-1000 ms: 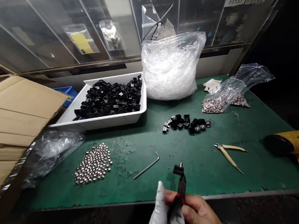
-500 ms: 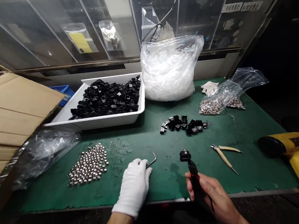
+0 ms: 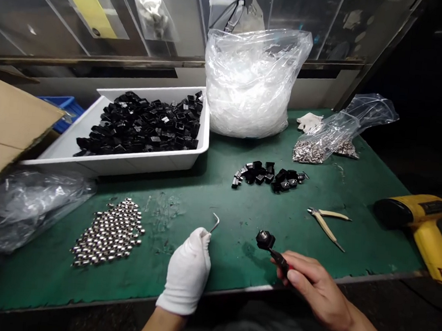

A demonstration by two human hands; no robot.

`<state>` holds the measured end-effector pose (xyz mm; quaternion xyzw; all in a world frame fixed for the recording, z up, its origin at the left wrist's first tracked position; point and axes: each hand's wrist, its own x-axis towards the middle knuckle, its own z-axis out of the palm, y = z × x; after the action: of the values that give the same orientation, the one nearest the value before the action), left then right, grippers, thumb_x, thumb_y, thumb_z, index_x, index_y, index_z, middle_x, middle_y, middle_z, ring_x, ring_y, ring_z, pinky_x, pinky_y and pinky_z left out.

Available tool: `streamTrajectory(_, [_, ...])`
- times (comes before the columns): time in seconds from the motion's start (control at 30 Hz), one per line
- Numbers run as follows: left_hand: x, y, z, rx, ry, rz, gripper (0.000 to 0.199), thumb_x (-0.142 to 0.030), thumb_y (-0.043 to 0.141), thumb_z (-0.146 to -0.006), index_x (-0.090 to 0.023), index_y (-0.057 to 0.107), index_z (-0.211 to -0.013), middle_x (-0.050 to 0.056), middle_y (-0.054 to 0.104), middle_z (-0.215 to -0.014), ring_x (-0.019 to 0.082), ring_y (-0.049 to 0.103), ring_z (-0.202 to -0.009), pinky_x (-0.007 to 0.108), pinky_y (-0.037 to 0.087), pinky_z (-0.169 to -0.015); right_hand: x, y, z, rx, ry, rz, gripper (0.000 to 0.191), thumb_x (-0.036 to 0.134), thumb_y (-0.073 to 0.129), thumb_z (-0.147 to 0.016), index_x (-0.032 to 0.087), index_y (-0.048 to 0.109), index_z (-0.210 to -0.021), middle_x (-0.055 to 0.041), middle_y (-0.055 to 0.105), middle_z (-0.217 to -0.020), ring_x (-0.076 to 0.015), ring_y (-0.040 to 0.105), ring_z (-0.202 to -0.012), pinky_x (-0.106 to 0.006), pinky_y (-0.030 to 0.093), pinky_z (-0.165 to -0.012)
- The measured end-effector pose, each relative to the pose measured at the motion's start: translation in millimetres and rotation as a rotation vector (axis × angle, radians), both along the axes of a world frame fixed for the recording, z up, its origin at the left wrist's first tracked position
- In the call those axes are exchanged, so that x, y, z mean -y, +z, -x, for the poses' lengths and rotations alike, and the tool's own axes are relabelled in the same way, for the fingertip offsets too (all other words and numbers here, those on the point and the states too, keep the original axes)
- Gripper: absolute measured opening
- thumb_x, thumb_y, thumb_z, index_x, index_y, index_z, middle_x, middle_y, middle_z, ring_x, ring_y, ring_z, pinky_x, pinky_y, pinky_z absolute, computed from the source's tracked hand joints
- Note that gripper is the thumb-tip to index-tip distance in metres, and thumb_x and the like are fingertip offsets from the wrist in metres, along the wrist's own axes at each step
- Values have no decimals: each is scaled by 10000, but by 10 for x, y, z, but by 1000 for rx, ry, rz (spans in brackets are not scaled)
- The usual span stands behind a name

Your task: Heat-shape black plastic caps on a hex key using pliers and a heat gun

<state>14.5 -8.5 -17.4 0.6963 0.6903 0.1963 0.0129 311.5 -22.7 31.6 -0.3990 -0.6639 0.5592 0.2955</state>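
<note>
My left hand (image 3: 187, 270), in a white glove, is closed around an L-shaped hex key (image 3: 216, 222) whose bent end sticks out past the fingers. Bare, my right hand (image 3: 313, 288) grips dark pliers (image 3: 279, 261) with a bit of red at the handle, most of which the palm hides. At the tip of the pliers sits a small black plastic piece (image 3: 265, 239) with a metal spot on its upper face, held above the green bench (image 3: 233, 257). Beyond it lies a cluster of similar black pieces (image 3: 260, 173).
Small metal barrels (image 3: 110, 236) lie spread on the left. Behind stand a white tray (image 3: 149, 159) of black pieces and a full clear bag (image 3: 248, 97). Cream-handled nippers (image 3: 328, 227), a yellow heat gun (image 3: 414, 214) and bags of metal parts (image 3: 309, 150) are on the right.
The view has shifted. The black piece on the pliers has turned, so its metal-spotted face shows more. The hex key's bent end now points up and left from my gloved fingers.
</note>
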Motion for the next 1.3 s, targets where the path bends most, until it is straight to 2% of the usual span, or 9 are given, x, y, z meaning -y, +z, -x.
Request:
streamTrajectory(0.1, [95, 245, -87, 360, 83, 151, 268, -375, 417, -1038, -178, 557, -1153, 76, 693, -985, 203, 667, -788, 291, 496, -704, -7, 3, -9, 52, 31, -18, 255, 342, 445, -1065, 200, 657, -1067, -60, 593, -902, -217, 537, -826, -331, 424, -748])
streamTrajectory(0.2, [244, 536, -167, 722, -4, 309, 273, -401, 409, -1037, -227, 617, -1065, 45, 682, -1007, 193, 652, -910, 274, 497, -828, -1, -2, -33, 115, 72, -34, 250, 312, 455, -1062, 211, 649, -1183, -76, 623, -966, -236, 573, -888, -350, 449, -801])
streamTrajectory(0.33, [411, 704, -251, 974, 48, 460, 286, -443, 451, -1014, -245, 653, -975, 3, 626, -819, 163, 567, -727, 242, 469, -704, 9, 19, -58, 244, 148, -101, 297, 270, 461, -1063, 248, 595, -1328, -92, 658, -1120, -255, 611, -1013, -361, 480, -863])
streamTrajectory(0.43, [474, 690, -286, 1059, 82, 526, 331, -469, 437, -1010, -246, 657, -905, -15, 524, -711, 148, 453, -632, 237, 414, -611, 11, 58, -55, 313, 169, -151, 296, 258, 476, -1057, 255, 591, -1330, -106, 647, -1234, -272, 610, -1098, -350, 501, -848])
streamTrajectory(0.53, [503, 672, -295, 1108, 111, 550, 348, -476, 424, -1009, -243, 654, -890, -21, 452, -684, 146, 394, -609, 239, 375, -571, 3, 90, -41, 333, 196, -178, 296, 249, 485, -1054, 241, 582, -1334, -107, 656, -1213, -260, 627, -1068, -346, 514, -855])
streamTrajectory(0.77, [536, 687, -284, 1098, 66, 598, 323, -458, 425, -1004, -238, 635, -898, -1, 510, -729, 166, 434, -650, 249, 399, -602, -15, 134, -12, 379, 240, -197, 304, 251, 499, -1052, 235, 586, -1342, -102, 672, -1219, -265, 638, -1078, -364, 522, -894])
streamTrajectory(0.93, [549, 642, -267, 1142, 96, 675, 335, -477, 436, -999, -231, 605, -847, -24, 434, -682, 143, 370, -616, 229, 355, -552, 9, 227, -36, 455, 231, -176, 367, 267, 559, -1034, 287, 595, -1400, -73, 676, -1283, -290, 640, -1137, -345, 563, -820])
streamTrajectory(1.1, [596, 541, -276, 1441, 172, 871, 346, -536, 476, -980, -217, 569, -882, -83, 266, -598, 88, 188, -504, 199, 182, -437, 34, 316, -47, 494, 174, -110, 366, 321, 596, -1027, 324, 621, -1392, -42, 673, -1317, -295, 645, -1166, -317, 588, -767])
streamTrajectory(1.3, [642, 480, -318, 1759, 214, 1012, 323, -534, 472, -997, -221, 509, -928, -116, 179, -601, 64, 76, -499, 175, 104, -421, 24, 416, 52, 446, 99, 111, 356, 437, 536, -1054, 337, 633, -1381, -17, 653, -1361, -291, 607, -1239, -377, 542, -990])
